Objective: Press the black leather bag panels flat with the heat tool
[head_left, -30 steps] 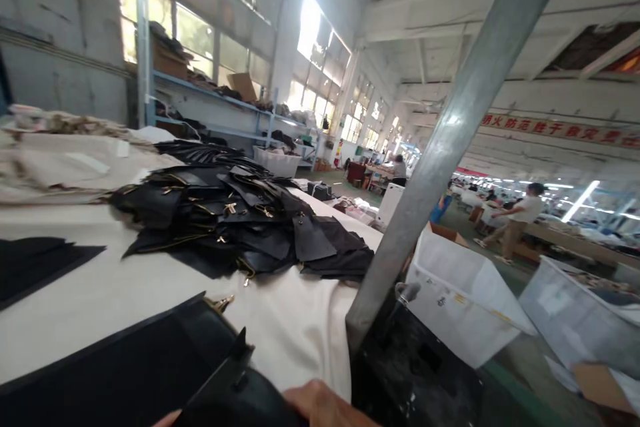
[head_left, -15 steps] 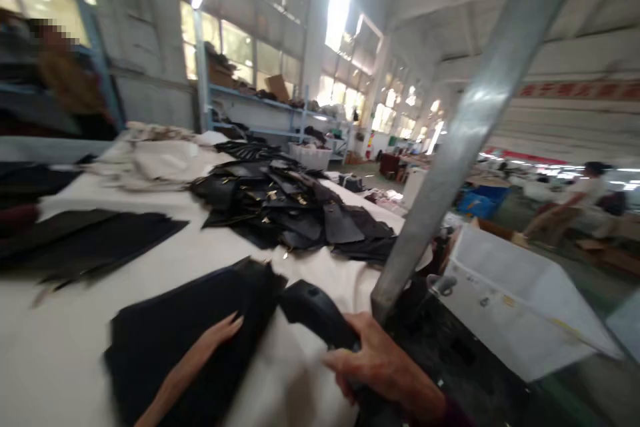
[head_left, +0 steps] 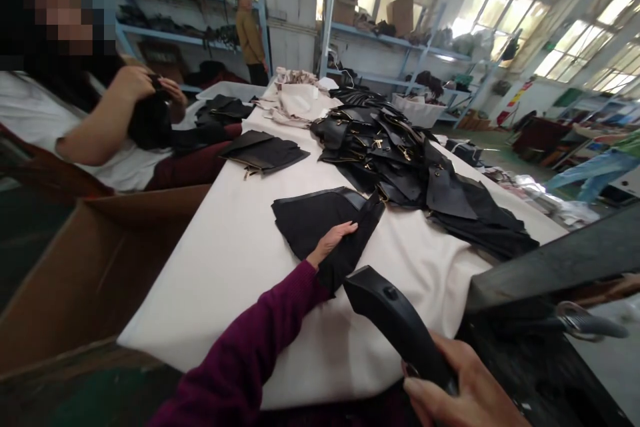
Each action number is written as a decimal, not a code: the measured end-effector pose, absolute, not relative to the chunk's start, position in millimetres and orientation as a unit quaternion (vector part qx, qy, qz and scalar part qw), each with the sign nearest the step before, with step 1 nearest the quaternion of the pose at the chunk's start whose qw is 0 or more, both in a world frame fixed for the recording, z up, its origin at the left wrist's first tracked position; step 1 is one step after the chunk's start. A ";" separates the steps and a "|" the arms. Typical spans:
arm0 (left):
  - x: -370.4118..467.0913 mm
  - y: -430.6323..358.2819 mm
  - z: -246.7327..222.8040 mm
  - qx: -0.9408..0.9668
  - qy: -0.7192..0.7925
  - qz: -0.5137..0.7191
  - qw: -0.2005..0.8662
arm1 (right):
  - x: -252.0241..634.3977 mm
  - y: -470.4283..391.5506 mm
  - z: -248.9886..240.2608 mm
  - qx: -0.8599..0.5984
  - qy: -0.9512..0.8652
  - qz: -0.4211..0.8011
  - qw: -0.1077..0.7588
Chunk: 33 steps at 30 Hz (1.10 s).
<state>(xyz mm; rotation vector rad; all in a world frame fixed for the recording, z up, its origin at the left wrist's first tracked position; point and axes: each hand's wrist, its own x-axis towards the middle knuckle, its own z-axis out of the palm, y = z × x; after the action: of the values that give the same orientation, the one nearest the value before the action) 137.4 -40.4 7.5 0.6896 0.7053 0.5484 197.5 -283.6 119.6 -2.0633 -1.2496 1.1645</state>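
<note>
My left hand [head_left: 334, 240] lies on a black fabric piece [head_left: 313, 217], fingers stretched out along its right part. A folded strip with a bit of gold-coloured metal at its top runs along that side. In my right hand [head_left: 465, 383] is a black handheld tool [head_left: 395, 313] with a curved body and a flat, angled head, a button on top. My fingers wrap round its handle. The tool's head points at the near right edge of the fabric, a small gap apart. All of this is over the white-covered table [head_left: 235, 267].
Black pieces with gold zips lie in a large heap [head_left: 385, 147]; a smaller stack [head_left: 265, 152] is at left. A co-worker [head_left: 120, 120] sits at the left, handling black cloth. An open cardboard box [head_left: 110, 267] stands below. A metal post [head_left: 565, 260] slants at right.
My view has swung left and down, bringing the seated co-worker and cardboard box into sight. My left hand stays on the fabric; the tool remains in my right hand.
</note>
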 end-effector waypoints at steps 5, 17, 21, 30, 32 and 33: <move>136.3 -34.2 1.9 0.351 0.325 0.258 0.839 | 190.1 -254.5 104.1 -0.699 -0.458 0.477 0.272; 137.3 -65.8 15.5 0.700 0.226 0.245 0.632 | 237.6 -276.2 132.3 -0.768 -0.445 0.378 0.265; 127.1 -82.6 28.9 0.896 0.104 0.144 0.407 | 260.7 -290.2 129.7 -0.791 -0.418 0.349 0.279; 118.0 -109.7 4.4 0.966 0.071 0.127 0.213 | 276.1 -275.1 105.3 -0.767 -0.404 0.388 0.315; 115.7 -110.2 1.3 0.964 0.066 0.133 0.221 | 274.4 -268.3 98.2 -0.760 -0.404 0.399 0.315; 114.9 -109.6 0.7 0.963 0.064 0.137 0.225 | 273.4 -264.6 94.2 -0.758 -0.403 0.404 0.315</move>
<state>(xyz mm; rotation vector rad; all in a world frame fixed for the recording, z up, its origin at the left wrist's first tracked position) 114.9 -109.6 0.7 2.6554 0.1753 0.3776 273.4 -264.6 94.2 -1.9976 -1.0623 1.0654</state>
